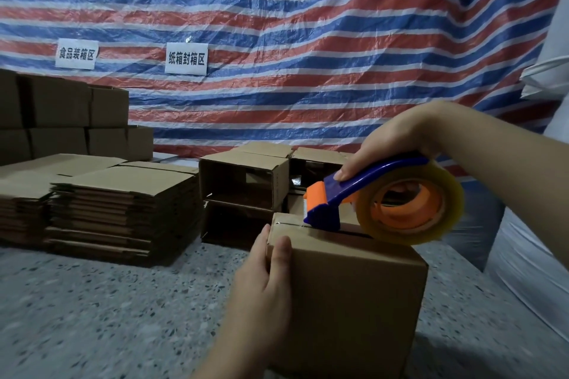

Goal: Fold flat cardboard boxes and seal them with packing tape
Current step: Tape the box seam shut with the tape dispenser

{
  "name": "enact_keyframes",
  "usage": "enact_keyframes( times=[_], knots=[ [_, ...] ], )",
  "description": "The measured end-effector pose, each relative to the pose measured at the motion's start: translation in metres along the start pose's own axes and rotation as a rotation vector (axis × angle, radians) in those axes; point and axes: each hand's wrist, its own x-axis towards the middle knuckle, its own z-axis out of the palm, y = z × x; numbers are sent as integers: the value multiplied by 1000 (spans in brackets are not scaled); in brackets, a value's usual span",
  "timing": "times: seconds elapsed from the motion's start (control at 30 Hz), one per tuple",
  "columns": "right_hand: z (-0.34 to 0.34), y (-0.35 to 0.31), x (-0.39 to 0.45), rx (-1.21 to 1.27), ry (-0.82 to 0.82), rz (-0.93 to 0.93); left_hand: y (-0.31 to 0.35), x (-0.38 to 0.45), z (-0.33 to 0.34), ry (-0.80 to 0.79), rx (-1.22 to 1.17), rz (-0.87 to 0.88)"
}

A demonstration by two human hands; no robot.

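A folded brown cardboard box [354, 295] stands on the speckled table in front of me, its top flaps closed along a middle seam. My left hand [264, 274] grips the box's near left corner, thumb on the front face and fingers round the left side. My right hand [400, 138] holds the blue handle of a tape dispenser [335, 194] with an orange blade guard and a clear tape roll [409, 203]. The dispenser's head rests on the seam near the box's far left end, the roll over the top's right part.
Stacks of flat cardboard blanks [123, 212] lie on the table [107, 317] to the left. Folded open boxes [243, 181] are piled behind the one I hold, more boxes [61, 114] at far left. A striped tarp with two paper signs hangs behind. White wrapped material [535, 255] stands at right.
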Motion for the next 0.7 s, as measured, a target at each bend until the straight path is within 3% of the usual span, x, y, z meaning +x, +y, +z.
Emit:
enact_keyframes(
  times=[0.13, 0.23, 0.3, 0.4, 0.7],
  knots=[
    [0, 0, -1, -2, 1, 9, 7, 3, -12, -35, 126, -67],
    [0, 2, 0, 9, 8, 4, 14, 12, -17, -35, 356, 197],
    [0, 2, 1, 1, 2, 2, 20, 21, -20, -142, 465, 314],
    [-1, -1, 3, -38, -21, 4, 21, 32, -25, -252, 610, 315],
    [-22, 32, 7, -73, -56, 76, 24, 33, -29, -224, 814, 392]
  ],
)
